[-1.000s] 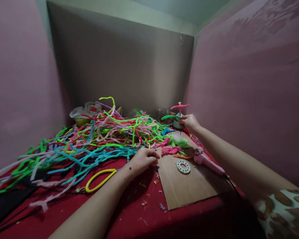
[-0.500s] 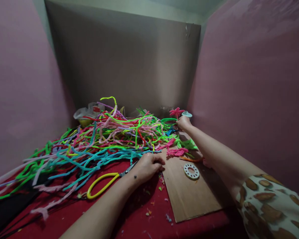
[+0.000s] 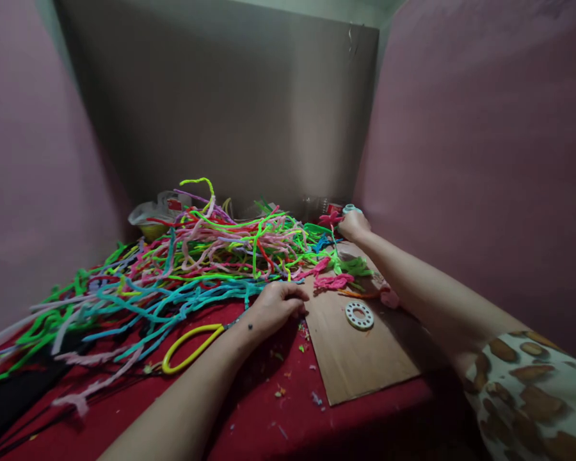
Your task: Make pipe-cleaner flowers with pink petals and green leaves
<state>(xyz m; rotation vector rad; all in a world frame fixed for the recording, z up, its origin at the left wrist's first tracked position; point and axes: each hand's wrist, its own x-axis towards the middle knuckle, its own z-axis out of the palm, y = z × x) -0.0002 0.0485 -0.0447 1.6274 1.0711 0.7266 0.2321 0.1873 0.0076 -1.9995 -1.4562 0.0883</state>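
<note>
My left hand (image 3: 277, 308) rests on the red cloth at the cardboard's left edge, fingers loosely curled, with nothing visible in them. Partly behind that wrist lie scissors with yellow handles (image 3: 192, 349). At the far right, my right hand (image 3: 356, 225) is closed beside a pink pipe-cleaner flower (image 3: 331, 219); its fingertips are hidden, so what it grips cannot be made out. The flower's thin stem runs down left of the hand. Just behind the knuckles stands a small pale-blue container (image 3: 350, 209). Pink pipe-cleaner pieces (image 3: 333, 282) and green ones (image 3: 355, 266) lie nearer on the cardboard.
A big tangle of coloured pipe cleaners (image 3: 230, 246) spreads across the table's left and back. The cardboard sheet (image 3: 365, 365) carries a white ring with holes (image 3: 360, 315). A plastic bag (image 3: 146, 214) sits back left. Scraps dot the red cloth (image 3: 254, 416). Walls enclose three sides.
My right hand has shifted right relative to the pink flower, which now sits lower and beside the fist instead of above it. The left hand stays in place. The camera view has tilted slightly.
</note>
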